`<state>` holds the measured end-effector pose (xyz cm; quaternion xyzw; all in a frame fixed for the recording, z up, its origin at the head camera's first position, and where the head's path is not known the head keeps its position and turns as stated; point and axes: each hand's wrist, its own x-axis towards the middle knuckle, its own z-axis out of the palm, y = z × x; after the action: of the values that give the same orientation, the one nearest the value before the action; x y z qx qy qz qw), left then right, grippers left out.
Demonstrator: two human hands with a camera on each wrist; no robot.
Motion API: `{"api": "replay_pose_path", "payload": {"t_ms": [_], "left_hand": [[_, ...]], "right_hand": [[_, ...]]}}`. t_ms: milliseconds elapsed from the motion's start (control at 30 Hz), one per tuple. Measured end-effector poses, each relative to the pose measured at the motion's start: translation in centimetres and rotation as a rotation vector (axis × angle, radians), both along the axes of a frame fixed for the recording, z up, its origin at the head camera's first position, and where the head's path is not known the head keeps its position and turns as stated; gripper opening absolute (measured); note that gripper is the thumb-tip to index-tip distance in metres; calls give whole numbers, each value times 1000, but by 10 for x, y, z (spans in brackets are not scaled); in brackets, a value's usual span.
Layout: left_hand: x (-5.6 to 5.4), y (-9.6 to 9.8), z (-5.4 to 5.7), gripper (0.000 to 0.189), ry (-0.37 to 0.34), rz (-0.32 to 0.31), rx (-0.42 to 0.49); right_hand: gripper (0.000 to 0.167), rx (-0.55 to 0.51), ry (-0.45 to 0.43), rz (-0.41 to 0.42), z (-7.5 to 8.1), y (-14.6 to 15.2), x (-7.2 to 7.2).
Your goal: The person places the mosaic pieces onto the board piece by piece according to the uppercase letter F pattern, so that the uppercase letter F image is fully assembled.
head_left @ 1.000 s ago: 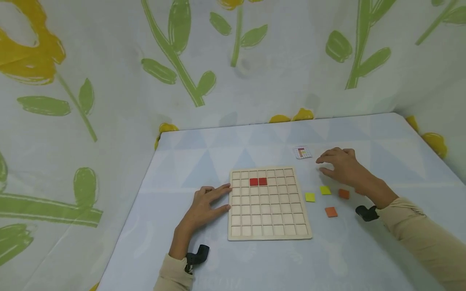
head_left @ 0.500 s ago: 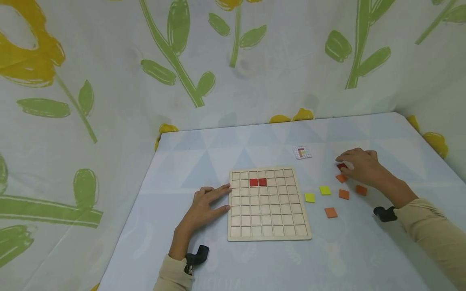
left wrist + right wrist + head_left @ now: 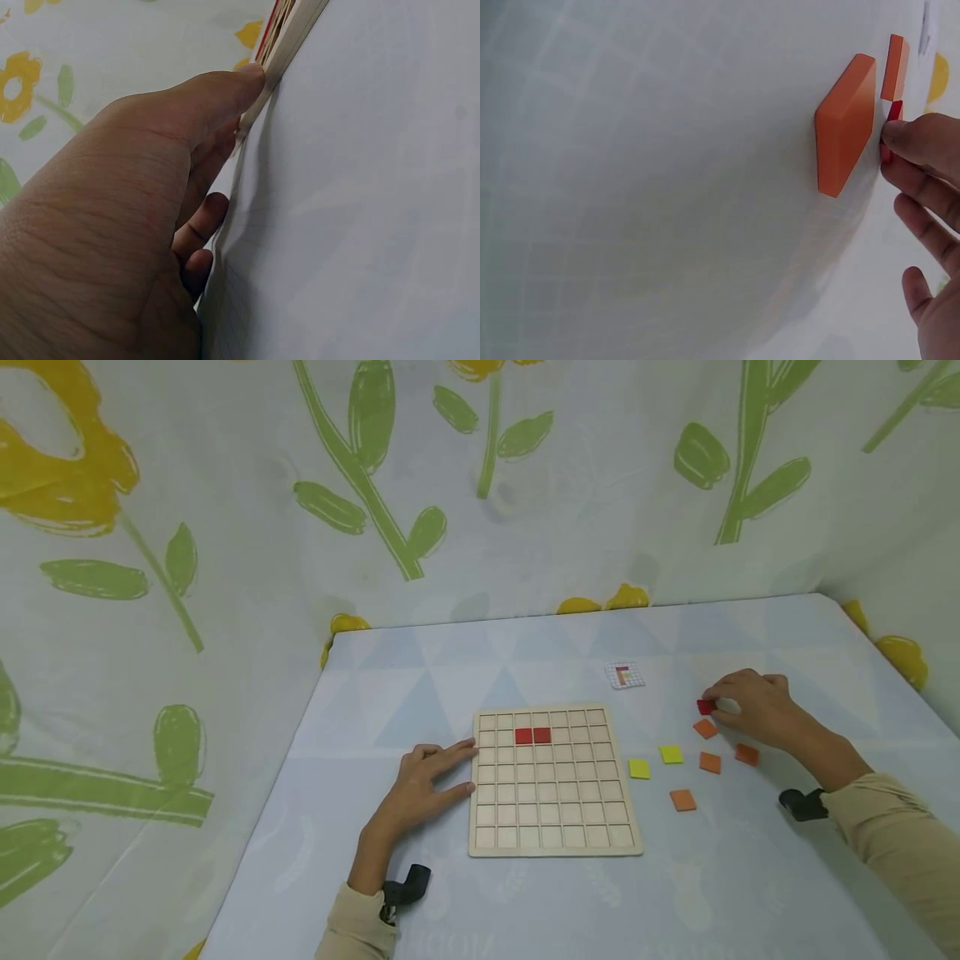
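Tabletop (image 3: 570, 902) extends beyond the board (image 3: 561, 790), whose left edge the left hand (image 3: 422, 783) touches.

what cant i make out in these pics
Head view: the small patterned card, too small to read cell by cell.
Head view: part of the pinched red tile, covered by the right hand.
Left wrist view: part of the board, cut off by the picture's top edge.

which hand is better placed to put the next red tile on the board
Right, most likely: the right hand pinches a red tile, while the left hand touches the left edge of the wooden grid board.
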<state>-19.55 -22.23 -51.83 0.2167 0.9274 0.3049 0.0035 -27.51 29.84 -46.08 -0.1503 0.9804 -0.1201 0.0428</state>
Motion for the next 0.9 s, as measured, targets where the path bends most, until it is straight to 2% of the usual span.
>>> {"api": "replay_pose_path", "payload": {"t_ms": [467, 767, 900], "left_hand": [[2, 2, 4, 57, -32, 3, -2], [1, 1, 5, 57, -27, 0, -15], [2, 1, 5, 56, -27, 0, -7]], "right_hand": [[33, -27, 69, 15, 3, -11, 6], [33, -42, 51, 36, 11, -35, 9], [30, -50, 69, 60, 13, -48, 13]]}}
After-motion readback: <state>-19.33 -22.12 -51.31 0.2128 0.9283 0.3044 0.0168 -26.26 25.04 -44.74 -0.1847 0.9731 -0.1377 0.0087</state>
